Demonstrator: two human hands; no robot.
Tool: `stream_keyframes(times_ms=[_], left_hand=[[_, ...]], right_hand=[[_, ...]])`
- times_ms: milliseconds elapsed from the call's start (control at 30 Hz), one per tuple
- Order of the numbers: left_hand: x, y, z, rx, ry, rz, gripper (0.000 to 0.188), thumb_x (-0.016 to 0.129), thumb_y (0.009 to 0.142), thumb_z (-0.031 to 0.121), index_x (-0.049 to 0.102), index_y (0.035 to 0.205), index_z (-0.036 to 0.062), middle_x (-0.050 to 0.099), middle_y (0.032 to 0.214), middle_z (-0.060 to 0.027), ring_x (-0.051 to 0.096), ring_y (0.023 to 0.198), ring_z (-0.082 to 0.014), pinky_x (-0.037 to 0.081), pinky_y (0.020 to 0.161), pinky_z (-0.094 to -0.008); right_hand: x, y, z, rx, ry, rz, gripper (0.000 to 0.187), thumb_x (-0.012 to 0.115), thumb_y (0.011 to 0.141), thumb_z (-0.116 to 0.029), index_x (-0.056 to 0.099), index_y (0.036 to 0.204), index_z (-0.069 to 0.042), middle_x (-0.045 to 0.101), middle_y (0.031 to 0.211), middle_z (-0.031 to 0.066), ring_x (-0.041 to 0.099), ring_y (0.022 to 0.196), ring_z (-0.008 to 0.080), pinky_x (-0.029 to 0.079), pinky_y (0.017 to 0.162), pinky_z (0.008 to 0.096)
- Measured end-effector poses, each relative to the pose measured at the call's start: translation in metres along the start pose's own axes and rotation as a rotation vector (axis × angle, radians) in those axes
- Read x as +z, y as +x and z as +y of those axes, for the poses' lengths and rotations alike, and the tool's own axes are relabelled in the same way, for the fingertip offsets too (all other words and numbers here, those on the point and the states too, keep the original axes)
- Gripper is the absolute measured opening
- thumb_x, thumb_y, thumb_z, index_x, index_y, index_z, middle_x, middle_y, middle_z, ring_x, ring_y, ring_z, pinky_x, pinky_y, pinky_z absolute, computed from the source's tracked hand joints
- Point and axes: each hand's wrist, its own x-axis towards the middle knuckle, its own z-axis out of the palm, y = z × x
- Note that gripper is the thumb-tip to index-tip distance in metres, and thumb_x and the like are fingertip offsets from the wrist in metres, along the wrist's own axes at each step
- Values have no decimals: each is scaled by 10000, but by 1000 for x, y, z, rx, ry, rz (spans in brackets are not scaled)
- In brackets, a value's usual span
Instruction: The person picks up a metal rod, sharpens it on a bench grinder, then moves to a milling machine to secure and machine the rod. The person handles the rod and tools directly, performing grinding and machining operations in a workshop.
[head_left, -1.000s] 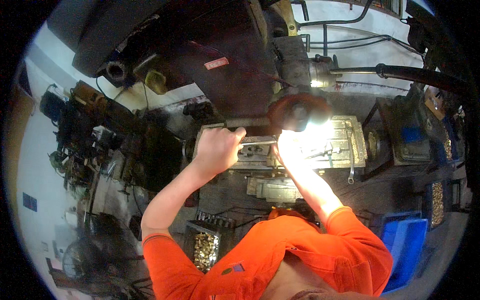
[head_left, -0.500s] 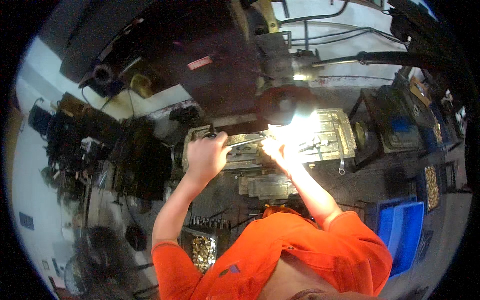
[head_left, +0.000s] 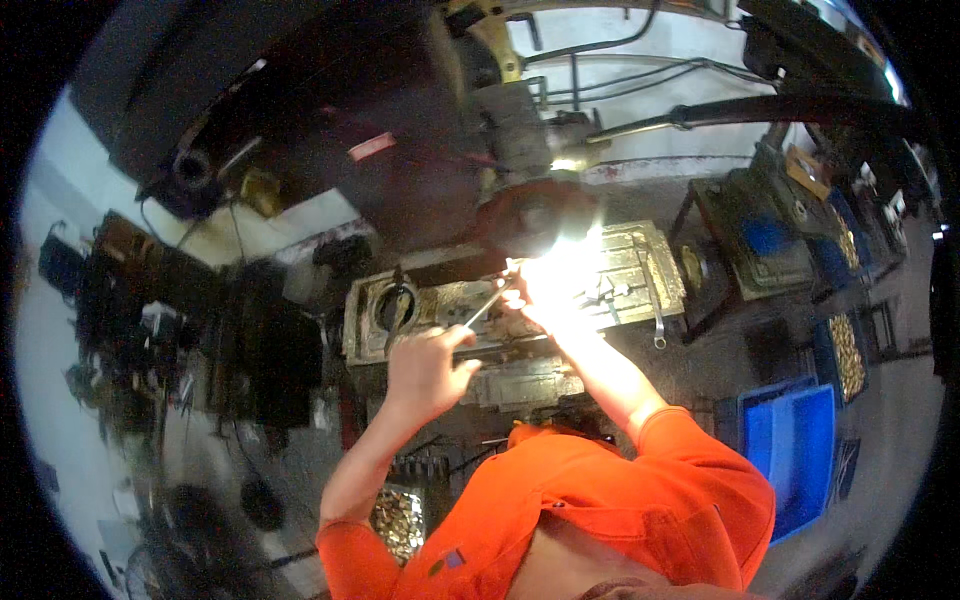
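Note:
My left hand [head_left: 428,372] is at the near left edge of a metal machine table [head_left: 362,335]. Its fingers are curled on the near end of a thin metal rod [head_left: 485,312], the thumb standing apart. The rod slants away to the right, up to my right hand [head_left: 532,302]. Those fingers are closed around the rod's far end, below a strong lamp glare; what else they may hold is washed out. A combination wrench [head_left: 658,322] lies across the table's right end. Left of the rod, a dark ring-shaped part [head_left: 396,306] sits on the table.
A dark round machine head [head_left: 530,215] hangs behind the table. To the right are a blue bin [head_left: 795,450] and a tray of small brass-coloured parts [head_left: 846,358]. Another container of shiny parts [head_left: 398,520] stands beside my left elbow. A dark hose [head_left: 780,112] reaches in from the upper right.
My left hand has swung toward me with its end of the rod, off the table's middle to its near edge. The right hand stays by the far end. The whole view has shifted slightly.

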Motion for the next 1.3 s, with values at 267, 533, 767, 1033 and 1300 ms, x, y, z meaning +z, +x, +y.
stream_keyframes(times_ms=[267, 533, 767, 1033, 1300], left_hand=[[22, 21, 53, 156, -142, 93, 296, 643, 758, 199, 555, 1028, 115, 604, 893, -146, 614, 724, -333, 466, 690, -465], [45, 11, 35, 277, -398, 249, 154, 599, 789, 127, 592, 928, 61, 613, 849, -125, 606, 732, -328, 492, 641, -404], [66, -10, 9, 201, -661, 314, 153, 643, 760, 21, 617, 910, 38, 652, 987, -105, 640, 908, -243, 502, 801, -317], [106, -37, -120, -364, -1330, 256, 110, 578, 813, -19, 584, 922, -36, 634, 914, -120, 636, 711, -176, 518, 771, -332], [113, 46, -143, -194, -1206, 36, 257, 643, 813, 99, 575, 1031, -19, 621, 1008, -120, 626, 866, -205, 504, 808, -327]], right_hand=[[-15, 26, 2, -405, -129, -97, 157, 507, 846, -172, 531, 917, -34, 551, 754, 115, 465, 526, 159, 404, 456, 275], [-21, 33, 0, -425, -5, -67, 162, 515, 859, -214, 519, 936, -71, 541, 796, 96, 469, 581, 153, 392, 488, 279], [-39, 26, 2, -248, 33, -49, 169, 523, 871, -250, 509, 953, -103, 533, 833, 80, 472, 629, 147, 382, 516, 283], [-35, -3, 54, 59, 140, -185, 137, 571, 837, -205, 500, 860, -90, 497, 776, 17, 407, 573, 111, 359, 505, 269], [-65, -47, 53, 50, 51, 274, 107, 579, 848, -176, 509, 883, -102, 503, 794, 17, 427, 569, 100, 396, 492, 262]])
